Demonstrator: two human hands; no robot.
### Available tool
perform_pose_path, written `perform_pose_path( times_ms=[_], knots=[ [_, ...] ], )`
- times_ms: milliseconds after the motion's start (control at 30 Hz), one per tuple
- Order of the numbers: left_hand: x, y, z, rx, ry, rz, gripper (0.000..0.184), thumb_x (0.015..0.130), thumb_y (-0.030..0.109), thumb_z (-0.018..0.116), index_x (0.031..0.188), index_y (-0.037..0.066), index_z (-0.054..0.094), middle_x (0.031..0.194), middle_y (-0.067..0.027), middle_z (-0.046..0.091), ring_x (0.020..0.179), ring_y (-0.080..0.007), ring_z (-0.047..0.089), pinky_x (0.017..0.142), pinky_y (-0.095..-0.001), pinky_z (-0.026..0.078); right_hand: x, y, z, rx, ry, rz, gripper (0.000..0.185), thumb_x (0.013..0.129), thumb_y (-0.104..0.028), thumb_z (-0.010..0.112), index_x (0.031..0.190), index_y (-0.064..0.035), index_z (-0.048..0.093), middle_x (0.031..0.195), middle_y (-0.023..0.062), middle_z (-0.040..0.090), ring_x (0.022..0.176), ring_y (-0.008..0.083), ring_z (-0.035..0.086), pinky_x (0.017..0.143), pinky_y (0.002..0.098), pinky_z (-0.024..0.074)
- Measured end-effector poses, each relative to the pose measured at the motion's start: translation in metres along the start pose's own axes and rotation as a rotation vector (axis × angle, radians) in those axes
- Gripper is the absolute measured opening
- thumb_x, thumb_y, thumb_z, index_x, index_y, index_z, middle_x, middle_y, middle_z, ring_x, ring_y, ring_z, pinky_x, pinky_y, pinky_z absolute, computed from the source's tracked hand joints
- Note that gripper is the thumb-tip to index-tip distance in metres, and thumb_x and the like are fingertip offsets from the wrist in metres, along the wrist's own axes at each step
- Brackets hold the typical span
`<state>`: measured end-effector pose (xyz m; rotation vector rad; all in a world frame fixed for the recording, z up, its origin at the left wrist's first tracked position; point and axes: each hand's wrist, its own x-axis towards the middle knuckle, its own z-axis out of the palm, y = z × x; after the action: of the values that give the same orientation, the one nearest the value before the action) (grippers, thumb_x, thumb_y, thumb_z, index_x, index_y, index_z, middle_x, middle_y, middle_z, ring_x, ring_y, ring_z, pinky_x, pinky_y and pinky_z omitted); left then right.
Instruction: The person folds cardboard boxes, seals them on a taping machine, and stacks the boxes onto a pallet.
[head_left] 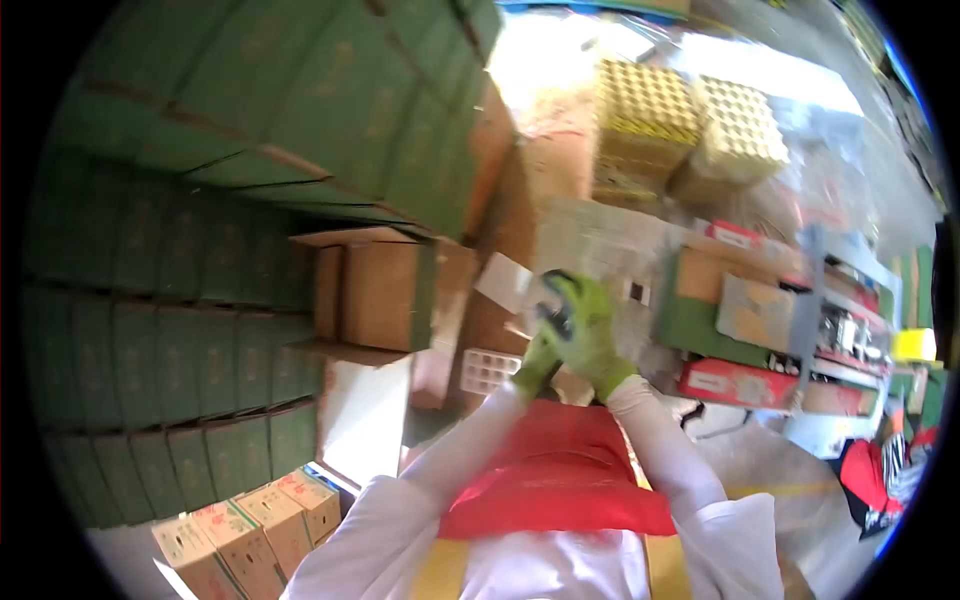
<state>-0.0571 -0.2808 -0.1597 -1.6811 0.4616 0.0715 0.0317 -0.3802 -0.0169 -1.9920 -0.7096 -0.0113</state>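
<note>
My two hands, in yellow-green gloves with grey on the palm side, are together in front of the red apron (560, 470). My right hand (592, 335) is uppermost, its blurred fingers curled around something dark and grey that I cannot make out. Below and to its left is my left hand (538, 366), touching or almost touching the right; its fingers are hidden. Just left of the hands lie a pale flat sheet (504, 282) and a white moulded tray (488, 370) with round cells. Further left stands an open cardboard box (378, 293) with its flaps out.
Green cartons (170, 250) are stacked high along the left. Several tan printed boxes (250, 530) stand at lower left. Two stacks of moulded trays, one yellow (648, 110) and one cream (738, 125), stand ahead. At right is a metal rack (812, 320) beside red-and-white boxes (738, 382).
</note>
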Motion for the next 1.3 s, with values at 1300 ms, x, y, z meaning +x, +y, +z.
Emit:
perform_pose_path(
  times_ms=[1300],
  knots=[
    [-0.264, -0.100, 0.158, -2.358, 0.372, -1.096, 0.078, 0.081, 0.025, 0.071, 0.145, 0.006, 0.030, 0.146, -0.0193, 0.036, 0.124, -0.0300, 0.043, 0.095, -0.0402, 0.045, -0.027, -0.056, 0.066, 0.241, -0.206, -0.127, 0.031, 0.070, -0.010, 0.070, 0.100, -0.0081, 0.067, 0.111, 0.0065, 0.066, 0.125, 0.0387, 0.047, 0.110, 0.0512, 0.0301]
  ],
)
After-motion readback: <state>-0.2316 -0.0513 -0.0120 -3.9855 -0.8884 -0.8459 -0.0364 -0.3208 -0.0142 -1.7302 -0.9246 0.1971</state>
